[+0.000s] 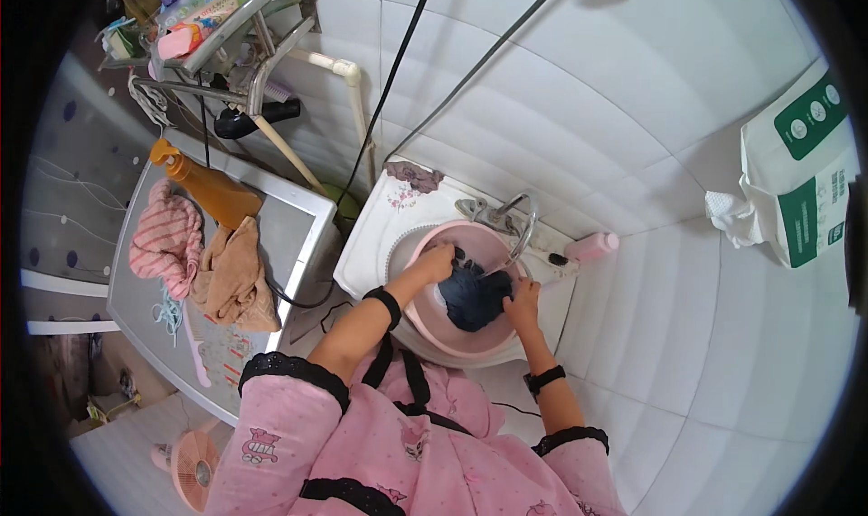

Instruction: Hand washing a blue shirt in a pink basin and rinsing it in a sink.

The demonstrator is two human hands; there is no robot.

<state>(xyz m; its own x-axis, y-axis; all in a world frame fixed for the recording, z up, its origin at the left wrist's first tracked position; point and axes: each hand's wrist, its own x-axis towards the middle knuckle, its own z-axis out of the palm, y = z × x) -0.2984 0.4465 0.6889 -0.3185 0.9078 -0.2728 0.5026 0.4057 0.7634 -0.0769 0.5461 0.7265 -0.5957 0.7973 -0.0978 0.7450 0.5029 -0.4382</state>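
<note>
A pink tub sits in the white sink, with the bent tap reaching over its back edge. It is likely put there so water can drop right in, and so spills run into the sink and not onto the floor. The dark blue cloth lies bunched up inside the tub, near its middle, between the two hands.

The left hand comes over the tub's left side. Its grip looks pinched together on the top left bit of the cloth. The right hand is at the other side, by the tub's right rim, with its fingers bent in toward the cloth. It seems to touch the cloth's edge, but one cannot tell if that grip is squeezed on it or just resting there. With a hand on each side, the cloth is probably easier to spread and keep from sliding about.

A pink bottle lies at the sink's right end (out of the way of both arms). Off to the left, an orange pump bottle and a brown towel rest on a grey lid, well apart from the tub.
</note>
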